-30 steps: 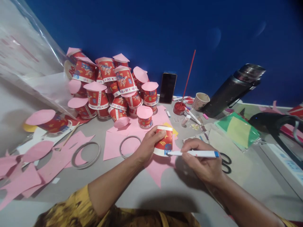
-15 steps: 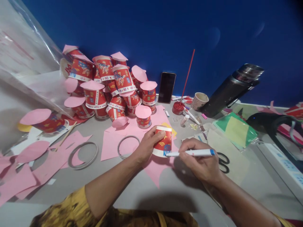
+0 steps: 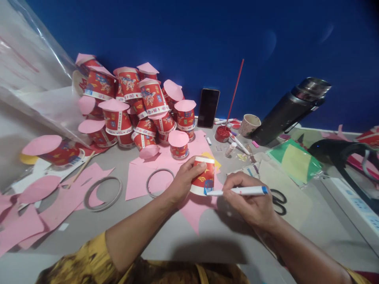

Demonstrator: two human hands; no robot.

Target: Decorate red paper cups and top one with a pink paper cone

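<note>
In the head view a red paper cup [image 3: 206, 173] with a white rim is gripped by my left hand [image 3: 184, 179], the thumb resting on its side. My right hand [image 3: 250, 203] is closed round a white marker [image 3: 245, 191] with a blue end. The marker's tip touches or nearly touches the cup's lower part, beside a blue patch [image 3: 208, 186]. Under both hands lie pink paper pieces [image 3: 194, 211]. A small cup with a pink paper top [image 3: 179, 145] stands just beyond my left hand.
Red cups with pink paper tops [image 3: 127, 85] are piled at the back left. Grey rings [image 3: 103, 193], pink scraps [image 3: 56, 207], a phone [image 3: 209, 108], a black flask [image 3: 291, 112], a red pot [image 3: 222, 133], scissors [image 3: 278, 202] and a power strip [image 3: 352, 209] lie or stand around.
The blue patch near the cup's lower edge looks larger and more filled. Both hands keep nearly the same place and hold; the whole view has shifted slightly.
</note>
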